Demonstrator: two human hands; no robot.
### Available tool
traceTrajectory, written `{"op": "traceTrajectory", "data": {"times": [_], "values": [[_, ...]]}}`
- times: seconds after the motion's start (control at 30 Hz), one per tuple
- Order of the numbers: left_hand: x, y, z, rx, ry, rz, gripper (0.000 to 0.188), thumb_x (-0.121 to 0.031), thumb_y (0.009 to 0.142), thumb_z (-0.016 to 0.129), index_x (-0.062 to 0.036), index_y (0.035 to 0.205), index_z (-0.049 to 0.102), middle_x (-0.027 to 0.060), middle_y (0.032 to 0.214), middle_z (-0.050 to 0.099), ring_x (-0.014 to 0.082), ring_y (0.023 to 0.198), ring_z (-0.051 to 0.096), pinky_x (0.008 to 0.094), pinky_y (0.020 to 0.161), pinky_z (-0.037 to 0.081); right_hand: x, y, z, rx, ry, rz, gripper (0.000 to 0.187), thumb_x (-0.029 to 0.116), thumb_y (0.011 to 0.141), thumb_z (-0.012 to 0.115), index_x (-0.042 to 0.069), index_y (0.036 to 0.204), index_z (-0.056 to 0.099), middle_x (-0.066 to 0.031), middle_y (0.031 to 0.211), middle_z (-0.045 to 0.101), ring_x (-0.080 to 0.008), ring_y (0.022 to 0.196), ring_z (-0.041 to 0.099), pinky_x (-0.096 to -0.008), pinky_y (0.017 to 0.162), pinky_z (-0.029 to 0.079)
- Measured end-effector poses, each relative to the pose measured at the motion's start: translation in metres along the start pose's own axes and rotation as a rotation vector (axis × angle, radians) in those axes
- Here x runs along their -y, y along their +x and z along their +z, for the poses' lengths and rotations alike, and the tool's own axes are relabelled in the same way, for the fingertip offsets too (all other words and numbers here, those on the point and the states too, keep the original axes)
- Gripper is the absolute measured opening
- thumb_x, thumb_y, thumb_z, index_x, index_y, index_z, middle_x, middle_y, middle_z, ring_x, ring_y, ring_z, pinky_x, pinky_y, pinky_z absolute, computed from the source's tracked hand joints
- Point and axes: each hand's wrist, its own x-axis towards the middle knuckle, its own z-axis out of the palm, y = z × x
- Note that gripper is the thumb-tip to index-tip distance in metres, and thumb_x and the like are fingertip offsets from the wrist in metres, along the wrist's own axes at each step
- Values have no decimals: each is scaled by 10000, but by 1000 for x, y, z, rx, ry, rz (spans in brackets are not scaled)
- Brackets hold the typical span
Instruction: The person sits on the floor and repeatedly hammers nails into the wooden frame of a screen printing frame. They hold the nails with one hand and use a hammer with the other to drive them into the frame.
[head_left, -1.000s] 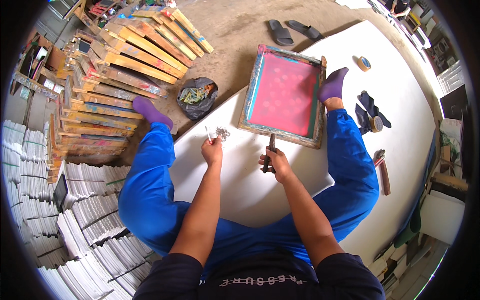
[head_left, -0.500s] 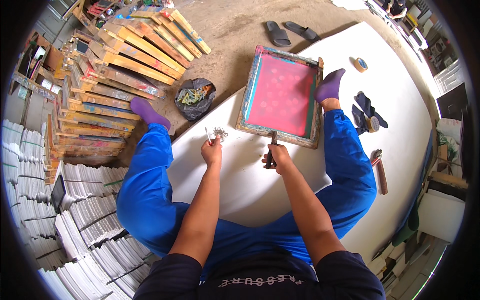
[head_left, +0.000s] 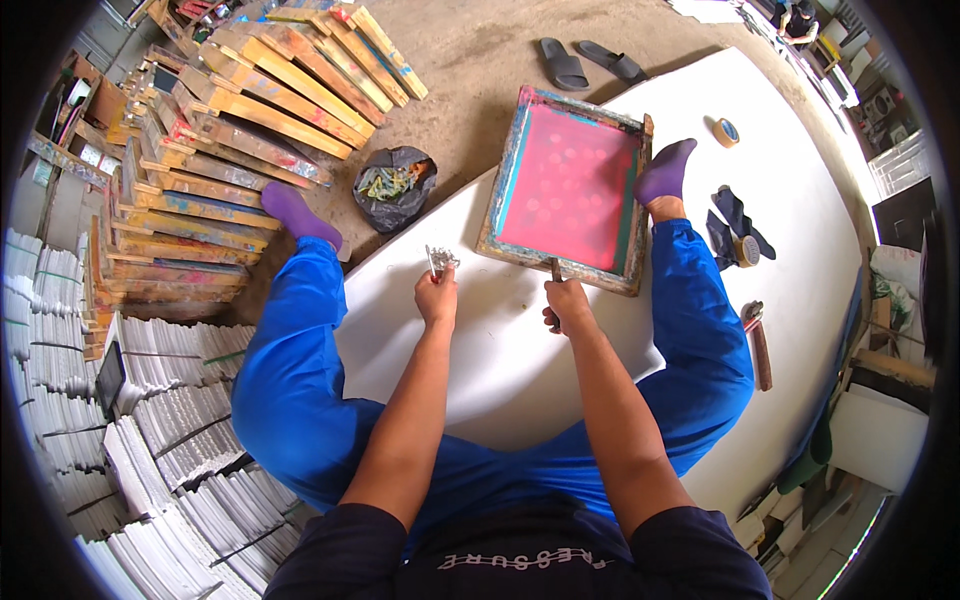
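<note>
Holding a dark tool (head_left: 556,269) in the right hand (head_left: 567,304), with fingers clamped around it, over the white surface (head_left: 490,375). Pinching in the left hand (head_left: 437,297), with fingers together, a thin light stick (head_left: 430,257), just beside a small heap of metal bits (head_left: 447,257). A little farther, lying on the surface beside the right foot (head_left: 667,172), a wooden frame with pink mesh (head_left: 570,190), near to the tool; cannot tell if touching. Beyond the foot, a tape roll (head_left: 726,132); farthest, on the floor (head_left: 480,60), two dark slippers (head_left: 564,66)
</note>
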Motion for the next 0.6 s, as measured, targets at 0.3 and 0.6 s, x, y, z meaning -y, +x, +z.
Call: {"op": "traceTrajectory", "data": {"times": [0.3,0.6], "values": [[-3,-3,4,26,-7,31,294,-264,912,721,-17,779,631,76,654,646,162,607,630,326,607,478,-21,-5,17,-305,-473,-247,421,315,964,456,-53,1071,630,-301,1006,691,-473,985,666,-524,909,520],[-7,-20,12,137,-121,31,252,-254,919,707,-27,878,607,77,713,630,94,368,398,276,332,308,-32,-1,20,-334,-425,-340,440,351,965,462,-47,1058,622,-314,993,685,-481,990,660,-540,909,511]]}}
